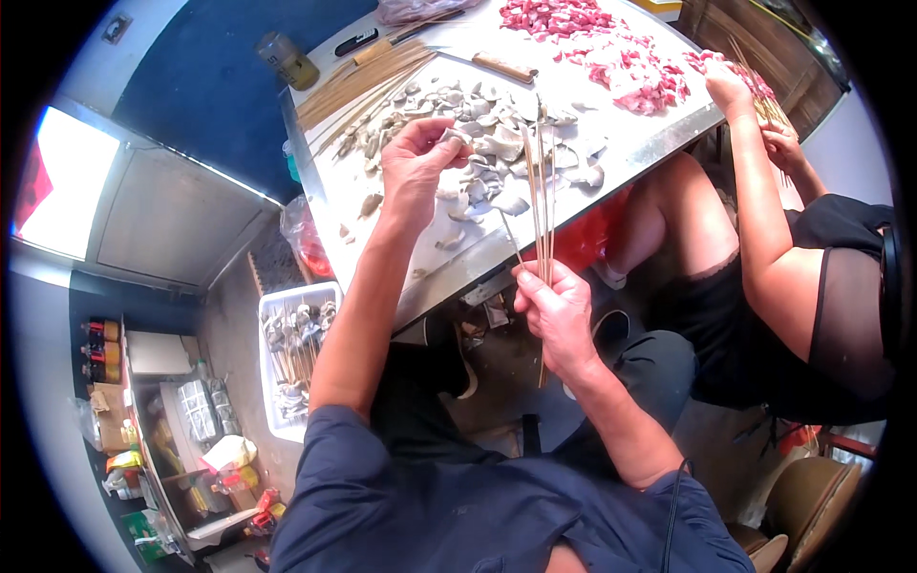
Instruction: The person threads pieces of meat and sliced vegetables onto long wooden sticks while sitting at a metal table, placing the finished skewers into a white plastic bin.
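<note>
My left hand (413,174) is raised over the near left part of the table, thumb and fingers pinched on a pale grey mushroom piece (457,139). Beneath and beyond it, many torn grey-white mushroom pieces (492,177) are spread over the white tabletop. Just off the table's near edge, my right hand (559,310) is closed around several thin bamboo skewers (542,205). They stand nearly upright, and one leans out to the left. No mushroom shows on their upper ends.
Loose skewers (358,91), a wooden-handled knife (504,67) and chopped red meat (630,67) lie farther back, near a jar (287,62). A white tray (266,363) of filled skewers sits lower left. On the right, a co-worker's hands (731,91) hold meat skewers.
</note>
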`<move>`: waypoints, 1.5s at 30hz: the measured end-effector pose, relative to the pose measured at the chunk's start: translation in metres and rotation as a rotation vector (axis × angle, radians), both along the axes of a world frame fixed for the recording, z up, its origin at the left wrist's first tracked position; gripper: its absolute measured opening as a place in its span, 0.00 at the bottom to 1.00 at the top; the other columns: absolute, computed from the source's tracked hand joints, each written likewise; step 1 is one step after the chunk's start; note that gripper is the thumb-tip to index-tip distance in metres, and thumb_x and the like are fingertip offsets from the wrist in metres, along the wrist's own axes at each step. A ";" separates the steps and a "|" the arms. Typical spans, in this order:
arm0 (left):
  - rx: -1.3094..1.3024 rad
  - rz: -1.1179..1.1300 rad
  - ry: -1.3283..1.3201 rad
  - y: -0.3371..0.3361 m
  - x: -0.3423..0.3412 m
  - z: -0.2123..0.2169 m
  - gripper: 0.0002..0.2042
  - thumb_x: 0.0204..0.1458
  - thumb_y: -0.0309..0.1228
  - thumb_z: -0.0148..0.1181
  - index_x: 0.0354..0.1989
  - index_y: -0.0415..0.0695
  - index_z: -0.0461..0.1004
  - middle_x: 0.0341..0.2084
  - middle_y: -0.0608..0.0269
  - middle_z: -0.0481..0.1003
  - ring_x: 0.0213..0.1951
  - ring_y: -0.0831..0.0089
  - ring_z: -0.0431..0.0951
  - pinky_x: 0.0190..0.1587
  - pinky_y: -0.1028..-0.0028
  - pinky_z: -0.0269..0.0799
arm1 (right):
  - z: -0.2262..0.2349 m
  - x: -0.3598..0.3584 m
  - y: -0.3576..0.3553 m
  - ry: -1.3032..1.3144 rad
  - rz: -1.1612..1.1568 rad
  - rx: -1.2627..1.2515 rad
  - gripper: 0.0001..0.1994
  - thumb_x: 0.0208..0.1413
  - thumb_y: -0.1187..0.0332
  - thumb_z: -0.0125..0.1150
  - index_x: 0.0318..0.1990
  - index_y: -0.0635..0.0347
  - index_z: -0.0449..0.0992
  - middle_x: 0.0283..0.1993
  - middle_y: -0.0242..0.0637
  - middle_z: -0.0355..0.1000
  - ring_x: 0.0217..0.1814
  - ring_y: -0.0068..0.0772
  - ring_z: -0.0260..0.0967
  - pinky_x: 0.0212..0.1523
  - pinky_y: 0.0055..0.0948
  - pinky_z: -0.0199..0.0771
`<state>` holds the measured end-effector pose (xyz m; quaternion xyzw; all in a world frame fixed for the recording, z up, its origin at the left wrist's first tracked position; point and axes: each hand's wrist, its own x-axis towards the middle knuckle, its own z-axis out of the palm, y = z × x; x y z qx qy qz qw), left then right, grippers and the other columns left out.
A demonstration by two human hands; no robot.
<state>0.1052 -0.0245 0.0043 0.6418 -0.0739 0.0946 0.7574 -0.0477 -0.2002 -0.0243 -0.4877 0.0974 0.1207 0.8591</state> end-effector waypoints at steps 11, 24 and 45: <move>-0.277 -0.077 0.096 -0.009 -0.014 0.007 0.08 0.50 0.16 0.58 0.39 0.37 0.71 0.33 0.55 0.77 0.37 0.65 0.81 0.41 0.73 0.76 | 0.000 -0.001 0.001 0.020 0.002 -0.007 0.05 0.60 0.70 0.56 0.37 0.61 0.74 0.20 0.25 0.67 0.16 0.09 0.53 0.16 0.12 0.48; -0.140 -0.179 -0.056 -0.008 -0.018 0.004 0.06 0.50 0.15 0.54 0.34 0.38 0.73 0.36 0.56 0.76 0.40 0.69 0.78 0.45 0.73 0.73 | 0.001 -0.001 0.000 0.016 -0.003 -0.026 0.05 0.60 0.70 0.56 0.38 0.61 0.75 0.20 0.25 0.67 0.16 0.09 0.54 0.16 0.12 0.50; 0.975 0.210 -0.216 0.013 0.051 -0.005 0.08 0.47 0.29 0.60 0.32 0.38 0.78 0.29 0.59 0.78 0.31 0.73 0.78 0.36 0.74 0.72 | -0.005 0.005 -0.004 0.019 -0.054 0.025 0.05 0.61 0.72 0.55 0.40 0.63 0.73 0.21 0.29 0.68 0.13 0.08 0.51 0.13 0.10 0.47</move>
